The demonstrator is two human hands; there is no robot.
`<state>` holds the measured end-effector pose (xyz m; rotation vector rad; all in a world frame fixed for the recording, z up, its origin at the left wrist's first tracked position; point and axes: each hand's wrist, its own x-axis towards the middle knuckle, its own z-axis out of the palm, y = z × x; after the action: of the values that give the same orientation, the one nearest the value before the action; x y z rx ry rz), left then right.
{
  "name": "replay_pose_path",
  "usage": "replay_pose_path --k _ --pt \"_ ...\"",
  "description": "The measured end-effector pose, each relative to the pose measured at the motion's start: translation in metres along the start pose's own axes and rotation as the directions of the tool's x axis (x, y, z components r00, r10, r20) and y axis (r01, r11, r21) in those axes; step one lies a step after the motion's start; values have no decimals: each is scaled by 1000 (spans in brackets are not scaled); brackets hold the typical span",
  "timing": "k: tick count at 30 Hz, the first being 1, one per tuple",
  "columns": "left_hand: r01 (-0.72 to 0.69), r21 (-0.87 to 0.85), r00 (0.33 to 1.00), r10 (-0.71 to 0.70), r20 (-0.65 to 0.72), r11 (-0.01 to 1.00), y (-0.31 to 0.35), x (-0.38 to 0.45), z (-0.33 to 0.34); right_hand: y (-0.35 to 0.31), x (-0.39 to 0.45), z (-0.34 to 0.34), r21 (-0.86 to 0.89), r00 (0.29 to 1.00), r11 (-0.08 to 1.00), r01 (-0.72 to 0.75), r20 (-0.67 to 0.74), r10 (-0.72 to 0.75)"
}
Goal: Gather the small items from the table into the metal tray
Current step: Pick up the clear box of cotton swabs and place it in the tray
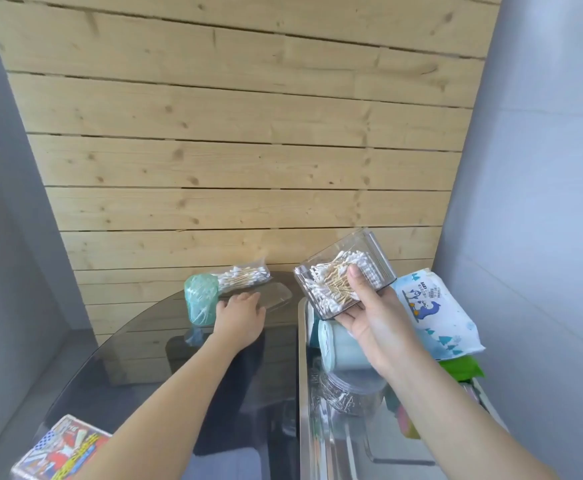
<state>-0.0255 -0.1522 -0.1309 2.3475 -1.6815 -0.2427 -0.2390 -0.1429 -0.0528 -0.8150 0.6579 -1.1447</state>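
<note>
My right hand (366, 311) grips a clear plastic box of cotton swabs (331, 273), tilted, above the far end of the metal tray (303, 375). The tray stands at the right and holds a pale green jar (338, 348), a clear jar (347, 393), a wet-wipes pack (435, 313) and other packets. My left hand (239, 317) rests on a clear flat lid (276, 296) on the dark glass table (137, 358), fingers over its near edge. Beyond it lie a green toothpick holder (200, 303) and a bag of cotton swabs (245, 274).
A colourful printed box (59, 448) sits at the table's near left edge. A wooden plank wall (241, 133) rises right behind the table. Grey walls close in on both sides. A green packet (463, 367) lies under the wipes in the tray.
</note>
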Motion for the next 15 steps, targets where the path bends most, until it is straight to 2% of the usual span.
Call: replay_pose_path --k 3,6,10,12,15 --pt "-51 186 996 64 -64 981 1 -6 5 1 0 0 -3 1000 1000 -4 -23 3" --pt "-28 124 999 31 -21 992 1 -10 11 2 -2 2 -11 999 1000 -23 -43 23" --pt "32 -55 999 -32 3 998 6 -21 9 -1 -9 4 -19 999 999 -30 -45 29" --pt "61 -243 997 -72 -36 968 10 -33 -1 -2 -14 4 -23 999 999 -27 -38 27" --pt "113 -625 983 -179 -45 773 13 -59 -27 -3 -24 5 -30 1000 999 -22 -19 22"
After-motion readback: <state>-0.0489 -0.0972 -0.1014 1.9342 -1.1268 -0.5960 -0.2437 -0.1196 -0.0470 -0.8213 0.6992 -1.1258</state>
